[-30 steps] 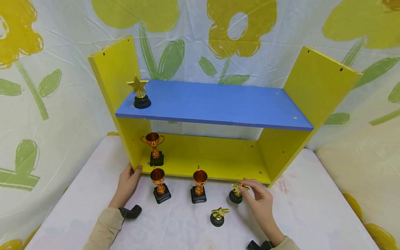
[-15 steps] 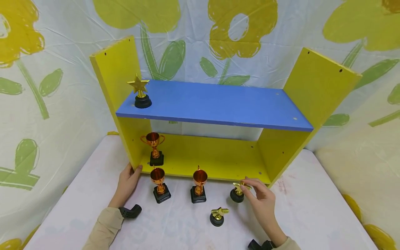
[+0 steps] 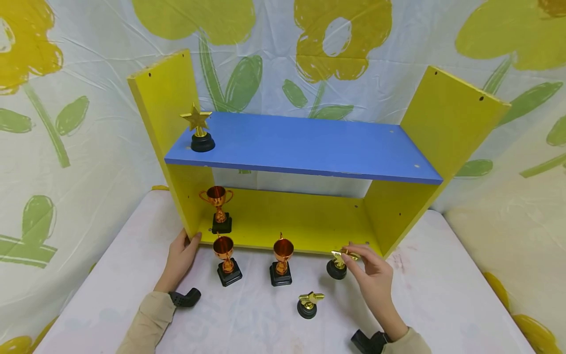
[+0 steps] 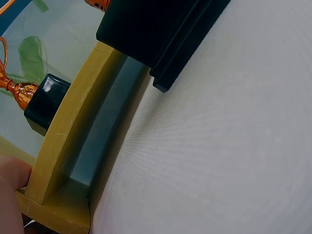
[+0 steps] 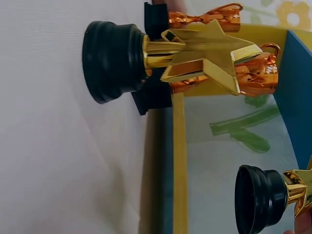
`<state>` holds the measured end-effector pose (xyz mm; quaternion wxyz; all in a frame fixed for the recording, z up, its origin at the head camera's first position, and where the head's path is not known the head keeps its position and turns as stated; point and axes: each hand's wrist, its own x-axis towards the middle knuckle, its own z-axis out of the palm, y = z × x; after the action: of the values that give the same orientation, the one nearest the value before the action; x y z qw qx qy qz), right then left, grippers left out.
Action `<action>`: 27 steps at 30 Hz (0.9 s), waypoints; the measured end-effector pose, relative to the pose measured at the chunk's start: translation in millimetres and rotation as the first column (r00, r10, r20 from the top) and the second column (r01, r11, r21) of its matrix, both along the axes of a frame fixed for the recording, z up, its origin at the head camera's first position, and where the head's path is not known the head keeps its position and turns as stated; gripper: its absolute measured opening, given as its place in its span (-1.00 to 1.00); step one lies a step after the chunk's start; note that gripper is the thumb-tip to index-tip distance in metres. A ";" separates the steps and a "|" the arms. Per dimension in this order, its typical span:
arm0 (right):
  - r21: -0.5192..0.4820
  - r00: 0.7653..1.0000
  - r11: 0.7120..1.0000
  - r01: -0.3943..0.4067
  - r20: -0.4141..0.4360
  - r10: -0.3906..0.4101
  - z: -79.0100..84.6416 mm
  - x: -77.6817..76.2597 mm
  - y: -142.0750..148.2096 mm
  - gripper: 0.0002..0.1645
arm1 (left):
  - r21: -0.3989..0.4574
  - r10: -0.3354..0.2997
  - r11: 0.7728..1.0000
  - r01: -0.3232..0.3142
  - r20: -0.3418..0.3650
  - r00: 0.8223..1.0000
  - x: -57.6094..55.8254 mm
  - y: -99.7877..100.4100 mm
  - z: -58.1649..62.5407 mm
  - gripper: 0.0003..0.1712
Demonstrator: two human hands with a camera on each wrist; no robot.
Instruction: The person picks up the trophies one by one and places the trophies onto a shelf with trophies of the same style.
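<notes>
Item one: a gold star trophy [image 3: 338, 269] on a round black base, raised off the table in front of the shelf unit's lower right corner, slightly tilted. We find it pinched by its star in the right hand [image 3: 375, 278], thumb and fingers drawn narrow.

Item two: a second gold star trophy [image 3: 308, 306], upright on the table, nearer the person.

Items three and four: two copper cups on square black bases, both upright on the table before the unit; we list the left cup [image 3: 227, 260] and the middle cup [image 3: 281, 262].

Item five: one yellow shelf unit [image 3: 453, 123]. The left hand [image 3: 180, 256] grips its lower left corner, thumb at the front edge. On its yellow bottom board [image 3: 292, 221], at the left end, we count a third copper cup [image 3: 218, 209]; on its blue shelf [image 3: 305, 147], also at left, a third gold star trophy [image 3: 200, 129].

Surroundings: a white-covered table [image 3: 247, 327]; a flower-printed backdrop [image 3: 274, 29]; beige sleeves [image 3: 148, 322].
</notes>
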<state>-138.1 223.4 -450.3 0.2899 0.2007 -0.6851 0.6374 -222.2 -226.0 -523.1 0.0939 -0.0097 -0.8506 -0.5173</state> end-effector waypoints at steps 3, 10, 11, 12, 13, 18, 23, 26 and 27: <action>-0.011 1.000 1.000 -0.008 -0.018 0.008 3.8 -0.8 0.5 -0.67 | 0.002 -0.001 1.000 0.001 -0.005 1.000 -0.1 0.5 0.2 -0.33; 0.003 0.999 0.999 0.032 0.030 -0.032 14.4 -1.6 0.1 -0.71 | 0.004 0.004 1.000 -0.004 -0.003 1.000 0.5 1.2 2.1 -0.34; 0.010 0.998 0.999 0.043 0.039 -0.043 15.8 -1.5 -0.2 -0.72 | 0.005 0.005 1.000 -0.005 -0.002 1.000 0.7 1.2 2.2 -0.34; 0.015 0.998 0.999 0.050 0.044 -0.051 16.9 -1.4 -0.4 -0.72 | 0.005 0.004 1.000 -0.004 -0.002 1.000 0.7 1.1 2.3 -0.34; 0.016 0.997 0.998 0.055 0.046 -0.055 17.9 -1.4 -0.7 -0.72 | 0.006 0.003 1.000 -0.003 -0.001 1.000 0.8 1.2 2.4 -0.34; -0.005 1.000 1.000 0.029 0.005 -0.029 22.3 -2.1 -2.1 -0.72 | 0.005 0.001 1.000 -0.001 -0.005 1.000 0.5 0.9 2.1 -0.33; -0.041 0.996 0.999 -0.027 -0.084 0.023 28.2 -5.4 -3.5 -0.69 | 0.000 0.003 1.000 -0.003 -0.001 1.000 1.0 1.0 2.5 -0.32; -0.052 0.993 0.998 -0.041 -0.111 0.035 32.8 -8.2 -4.6 -0.68 | -0.001 0.003 1.000 -0.003 0.002 1.000 1.4 1.0 2.8 -0.32; -0.054 0.993 0.998 -0.041 -0.115 0.034 34.4 -8.9 -4.9 -0.67 | 0.000 0.002 1.000 -0.002 0.004 1.000 1.4 0.9 2.8 -0.32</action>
<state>-147.0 218.5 -415.8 0.3220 0.2413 -0.6454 0.6492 -220.8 -225.0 -520.3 0.0930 -0.0079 -0.8508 -0.5171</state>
